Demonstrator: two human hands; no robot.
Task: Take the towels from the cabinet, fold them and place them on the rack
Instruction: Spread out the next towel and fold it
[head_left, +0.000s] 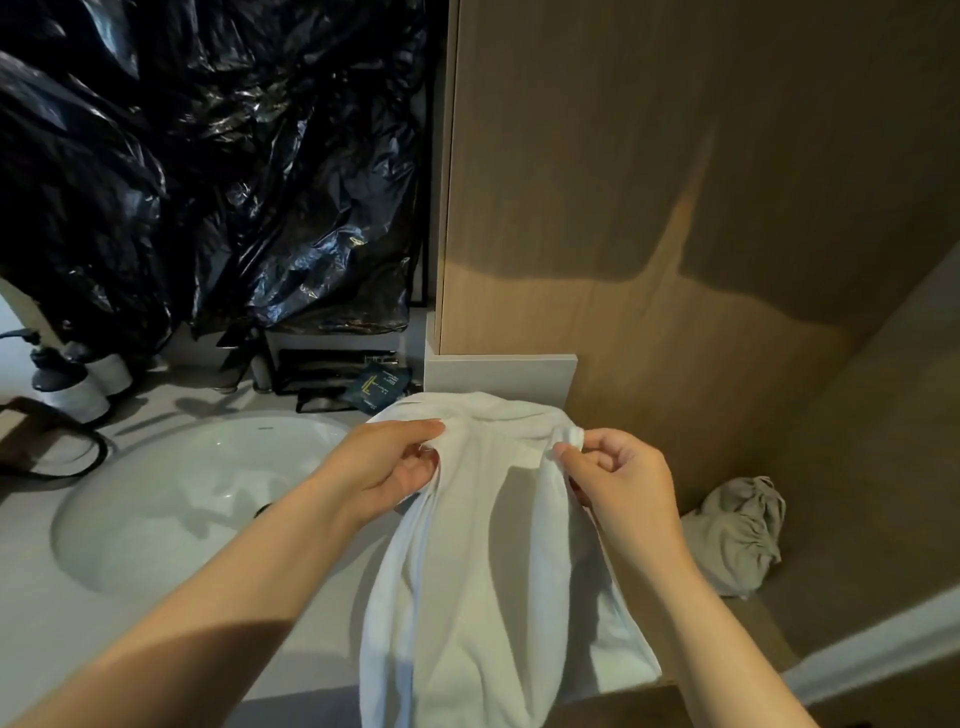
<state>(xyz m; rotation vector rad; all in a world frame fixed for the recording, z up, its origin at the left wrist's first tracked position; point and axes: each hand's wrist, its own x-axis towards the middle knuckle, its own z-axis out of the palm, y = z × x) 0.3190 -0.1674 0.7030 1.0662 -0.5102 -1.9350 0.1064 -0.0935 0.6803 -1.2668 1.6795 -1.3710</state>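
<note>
Towel (483, 545): white, held up at near centre beside the counter's (52, 623) right edge, top bunched, the rest hanging down.
Left grip (384, 467): pinched the towel's upper left edge.
Right grip (618, 478): pinched its upper right corner, fingers curled.
Sink (156, 499): white, oval, left of the towel.
Cloth (743, 535): grey, crumpled, at right.
Plastic (208, 156): black, far left, above two dispensers (72, 384).

sink (197, 499) left of towel (483, 561) (cabinet (675, 208) behind)
</note>
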